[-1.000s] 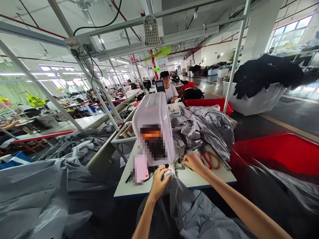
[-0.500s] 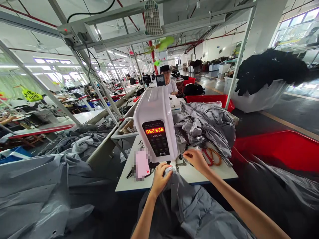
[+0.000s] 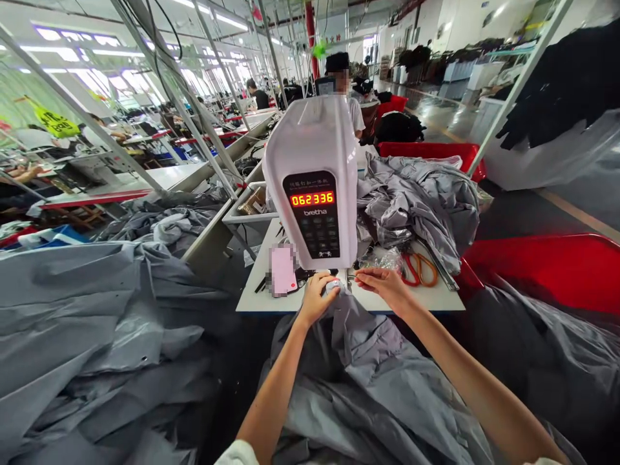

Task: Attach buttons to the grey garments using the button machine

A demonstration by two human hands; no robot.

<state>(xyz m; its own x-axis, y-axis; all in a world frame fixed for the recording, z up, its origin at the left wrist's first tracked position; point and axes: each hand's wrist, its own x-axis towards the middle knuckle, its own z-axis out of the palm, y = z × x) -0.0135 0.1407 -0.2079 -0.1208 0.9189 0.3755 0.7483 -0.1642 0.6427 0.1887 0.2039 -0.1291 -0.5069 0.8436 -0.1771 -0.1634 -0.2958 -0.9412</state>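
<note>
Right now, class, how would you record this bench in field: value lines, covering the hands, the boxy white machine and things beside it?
Machine: boxy, white, black front panel
Display: glowing red digits, 062336
Left hand: gripping crumpled grey fabric
Right hand: close to machine's lower front; anything held is too small to tell
Left of machine: flat pink rectangle, partly pixelated
Right of machine: red and orange looped handles; heaped grey cloth

Big white machine head (image 3: pixel 334 148) kinda walls off the middle. Pink phone (image 3: pixel 282 271) blocks left, scissors (image 3: pixel 419 269) clutter right. Only skinny bare strips along the counter's (image 3: pixel 254 305) front edge.
</note>
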